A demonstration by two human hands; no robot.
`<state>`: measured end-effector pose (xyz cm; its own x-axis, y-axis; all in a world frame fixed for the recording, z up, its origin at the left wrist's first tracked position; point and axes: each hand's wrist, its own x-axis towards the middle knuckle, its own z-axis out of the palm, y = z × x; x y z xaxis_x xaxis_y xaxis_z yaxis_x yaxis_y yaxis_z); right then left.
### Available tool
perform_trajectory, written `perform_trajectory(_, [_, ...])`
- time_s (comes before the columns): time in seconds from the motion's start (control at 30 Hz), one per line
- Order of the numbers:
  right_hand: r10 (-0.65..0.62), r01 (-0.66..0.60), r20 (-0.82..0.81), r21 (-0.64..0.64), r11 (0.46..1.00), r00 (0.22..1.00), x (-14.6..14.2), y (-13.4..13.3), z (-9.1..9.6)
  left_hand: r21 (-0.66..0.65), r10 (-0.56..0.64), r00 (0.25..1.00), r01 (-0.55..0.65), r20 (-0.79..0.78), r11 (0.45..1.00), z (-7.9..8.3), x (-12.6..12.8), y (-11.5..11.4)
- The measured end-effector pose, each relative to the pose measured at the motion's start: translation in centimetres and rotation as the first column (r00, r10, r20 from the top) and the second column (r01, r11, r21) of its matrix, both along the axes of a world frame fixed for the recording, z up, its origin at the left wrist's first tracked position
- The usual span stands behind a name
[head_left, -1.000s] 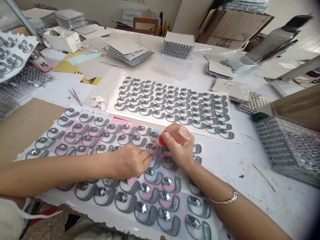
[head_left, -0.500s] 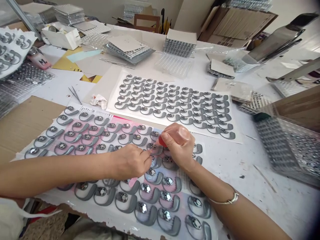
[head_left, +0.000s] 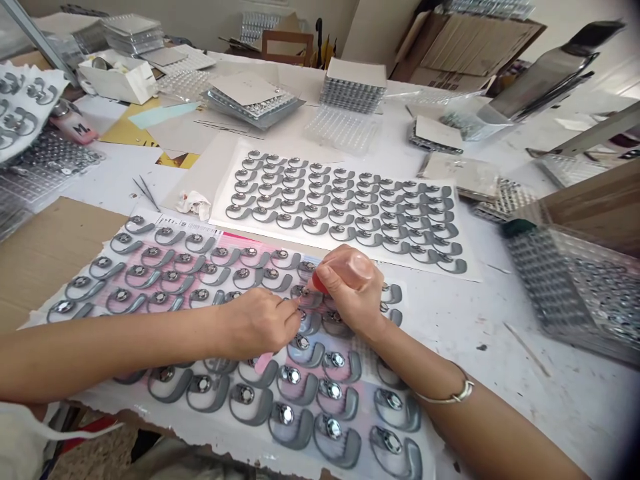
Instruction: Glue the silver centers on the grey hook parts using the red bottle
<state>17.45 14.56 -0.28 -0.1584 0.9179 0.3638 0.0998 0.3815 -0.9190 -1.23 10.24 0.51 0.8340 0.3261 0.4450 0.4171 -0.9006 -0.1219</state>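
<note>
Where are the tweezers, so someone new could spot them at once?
Start at the sheet of grey curved parts nearest the person. Just past its far left corner, slim metal tweezers lie slanted on the white tabletop. Their thin arms stand out beside the crumpled white tissue to their right.

The left forearm (head_left: 115,353) and right forearm (head_left: 480,427) angle inward, the left hand (head_left: 260,322) pinched at the fingertips just beside the curled right hand (head_left: 353,287).
</note>
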Motion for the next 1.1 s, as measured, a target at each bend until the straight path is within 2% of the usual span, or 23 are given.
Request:
perform_trajectory(0.3, [0.007,-0.008,-0.027,-0.018,1.0,1.0,-0.13,-0.06,0.16,0.001,0.005,1.0,-0.005,-0.009,1.0,-0.08,0.04,-0.01])
perform_trajectory(0.47, [-0.036,0.036,-0.005,0.042,0.998,0.999,0.01,0.17,-0.02,0.003,0.012,1.0,-0.012,0.003,1.0,-0.06,-0.03,-0.03])
perform_trajectory(0.6, [-0.113,0.12,-0.062,0.128,0.985,0.992,0.14,0.44,-0.03,-0.003,0.014,1.0,-0.014,-0.016,1.0,-0.21,-0.12,-0.11])
perform_trajectory(0.8, [-0.121,0.122,-0.011,0.079,0.989,0.993,0.18,0.53,-0.05,0.0,0.02,0.998,-0.02,-0.059,1.0,-0.43,-0.15,-0.17])
perform_trajectory(1.1, [-0.1,0.098,0.017,0.078,0.992,0.995,0.1,0.57,-0.23,-0.002,0.025,0.999,-0.025,-0.046,1.0,-0.58,-0.2,-0.26])
